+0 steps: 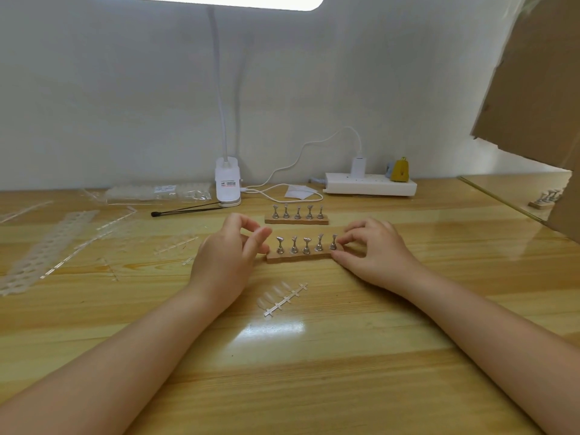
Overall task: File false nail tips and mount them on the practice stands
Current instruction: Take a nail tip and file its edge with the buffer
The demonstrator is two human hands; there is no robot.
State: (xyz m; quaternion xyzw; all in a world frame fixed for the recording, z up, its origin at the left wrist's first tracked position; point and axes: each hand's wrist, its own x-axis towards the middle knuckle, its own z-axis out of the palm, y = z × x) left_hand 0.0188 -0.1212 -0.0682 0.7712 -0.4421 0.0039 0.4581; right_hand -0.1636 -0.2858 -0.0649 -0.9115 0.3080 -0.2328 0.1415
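Both hands bracket the near practice stand point(300, 256): right hand point(373, 249) pinching its end peg, left hand point(229, 249) loosely curled, while featherlight, brittle-looking nail tips point(281, 295), best lifted by the sprue, lie just before it.

A small craft desk, seemingly in a home or small studio: a varnished wooden table point(314, 356) pushed against a plain white wall point(125, 89). At 12 o'clock stand a clip-on desk lamp point(227, 183) and a power strip point(370, 185); cardboard point(539, 83) screens the 2 o'clock side.
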